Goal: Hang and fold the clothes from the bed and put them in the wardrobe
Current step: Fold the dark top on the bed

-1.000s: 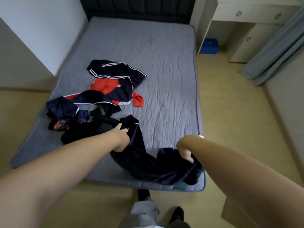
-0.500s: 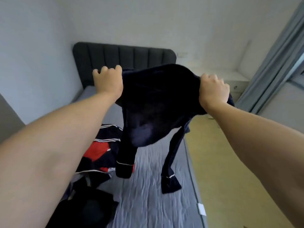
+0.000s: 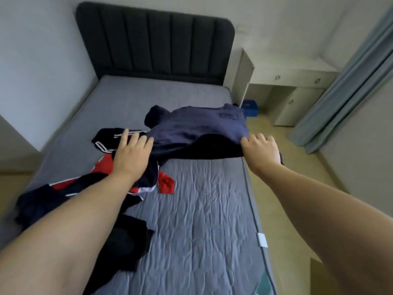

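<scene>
Garment (image 3: 197,128) held over the bed (image 3: 202,209), clothes pile (image 3: 42,201) heaped at left, headboard (image 3: 155,41) behind, desk (image 3: 293,75) set rightward.

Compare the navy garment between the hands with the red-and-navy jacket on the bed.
The navy garment is plain dark blue; the red-and-navy jacket has red panels and white stripes. The garment is spread out, its near edge raised between left hand and right hand; the jacket lies crumpled. Both are over the grey bed.
</scene>
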Motion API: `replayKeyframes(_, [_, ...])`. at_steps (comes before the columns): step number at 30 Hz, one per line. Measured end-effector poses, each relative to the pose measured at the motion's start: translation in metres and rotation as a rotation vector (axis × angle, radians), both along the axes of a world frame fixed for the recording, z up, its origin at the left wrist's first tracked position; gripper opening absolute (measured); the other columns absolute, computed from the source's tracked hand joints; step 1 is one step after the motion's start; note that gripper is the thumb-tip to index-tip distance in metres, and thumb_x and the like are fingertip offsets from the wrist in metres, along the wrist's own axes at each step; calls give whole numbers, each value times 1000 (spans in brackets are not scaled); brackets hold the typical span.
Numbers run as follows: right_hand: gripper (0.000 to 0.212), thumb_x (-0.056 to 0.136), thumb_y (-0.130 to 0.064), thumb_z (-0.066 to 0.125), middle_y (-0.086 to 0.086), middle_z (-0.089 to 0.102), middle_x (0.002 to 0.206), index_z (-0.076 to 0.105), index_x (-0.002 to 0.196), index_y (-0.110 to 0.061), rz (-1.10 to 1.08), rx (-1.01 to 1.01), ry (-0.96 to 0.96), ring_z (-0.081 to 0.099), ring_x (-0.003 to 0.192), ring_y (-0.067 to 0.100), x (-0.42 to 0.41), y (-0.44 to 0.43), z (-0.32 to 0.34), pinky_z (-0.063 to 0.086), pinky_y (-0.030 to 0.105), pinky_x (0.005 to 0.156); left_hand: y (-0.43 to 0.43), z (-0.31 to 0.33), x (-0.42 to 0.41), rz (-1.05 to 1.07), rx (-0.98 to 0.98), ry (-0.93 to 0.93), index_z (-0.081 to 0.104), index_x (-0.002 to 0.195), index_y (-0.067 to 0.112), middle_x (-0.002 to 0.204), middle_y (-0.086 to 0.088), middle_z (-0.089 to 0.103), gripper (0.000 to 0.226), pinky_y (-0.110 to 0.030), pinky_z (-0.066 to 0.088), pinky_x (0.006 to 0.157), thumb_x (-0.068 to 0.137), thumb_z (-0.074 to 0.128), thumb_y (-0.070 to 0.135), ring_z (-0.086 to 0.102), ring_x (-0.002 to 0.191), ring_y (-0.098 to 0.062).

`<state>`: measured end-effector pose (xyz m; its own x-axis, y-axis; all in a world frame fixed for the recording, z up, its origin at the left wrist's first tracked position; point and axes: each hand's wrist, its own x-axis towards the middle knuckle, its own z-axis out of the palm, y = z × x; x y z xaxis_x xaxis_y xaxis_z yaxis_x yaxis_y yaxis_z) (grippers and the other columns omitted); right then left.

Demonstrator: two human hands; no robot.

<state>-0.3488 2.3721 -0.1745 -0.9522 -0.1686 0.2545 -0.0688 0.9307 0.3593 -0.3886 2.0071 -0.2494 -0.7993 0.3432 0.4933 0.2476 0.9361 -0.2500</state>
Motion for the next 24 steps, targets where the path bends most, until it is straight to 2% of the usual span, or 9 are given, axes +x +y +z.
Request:
replayKeyframes(2, [29, 85, -5, 58, 9, 61, 110, 55, 112, -15, -97, -22, -243, 57, 109, 33, 19, -8, -74, 44, 41, 86, 1, -72, 27, -30, -88, -182, 66, 120, 7, 100, -12, 64, 44, -48, 47, 94, 77, 73, 7, 59, 92, -35])
replayKeyframes(3, [31, 87, -6, 56, 8, 59, 116, 52, 116, -16, -128, -33, -339, 55, 114, 32, 28, -11, -113, 44, 41, 90, 2, -107, 43, -14, -132, -286, 67, 120, 9, 99, -9, 63, 46, -44, 49, 82, 74, 75, 8, 60, 88, -31])
replayKeyframes(4, [32, 88, -6, 56, 8, 56, 119, 51, 118, -16, -151, -38, -418, 53, 117, 31, 40, -13, -150, 44, 41, 92, 3, -140, 61, 2, -177, -383, 66, 121, 12, 100, -6, 62, 47, -41, 48, 76, 75, 73, 8, 60, 87, -28])
replayKeyframes(9, [39, 89, -6, 56, 9, 51, 128, 48, 126, -14, -166, 24, -735, 49, 122, 30, 115, -18, -322, 43, 42, 96, 6, -278, 137, 39, -383, -751, 51, 137, 18, 122, -3, 50, 54, -34, 50, 80, 85, 62, 8, 55, 106, -23])
replayKeyframes(12, [35, 91, -8, 53, 7, 54, 128, 51, 126, -14, -107, 69, -857, 49, 122, 29, 157, -21, -395, 41, 40, 96, 11, -339, 178, 11, -465, -904, 39, 143, 19, 128, -3, 47, 61, -35, 49, 81, 88, 62, 8, 52, 116, -22])
replayKeyframes(17, [32, 93, -8, 49, 5, 59, 124, 56, 123, -15, -55, 121, -870, 48, 119, 28, 197, -12, -459, 39, 42, 97, 16, -400, 225, 21, -471, -1007, 43, 128, 21, 123, 0, 54, 48, -35, 51, 78, 86, 60, 5, 54, 117, -22])
replayKeyframes(24, [31, 90, -9, 54, 0, 62, 118, 61, 118, -19, -70, 136, -958, 49, 115, 28, 246, 17, -473, 36, 45, 97, 21, -420, 276, 64, -405, -1205, 44, 119, 20, 116, -1, 54, 37, -34, 46, 70, 88, 55, 2, 52, 113, -22])
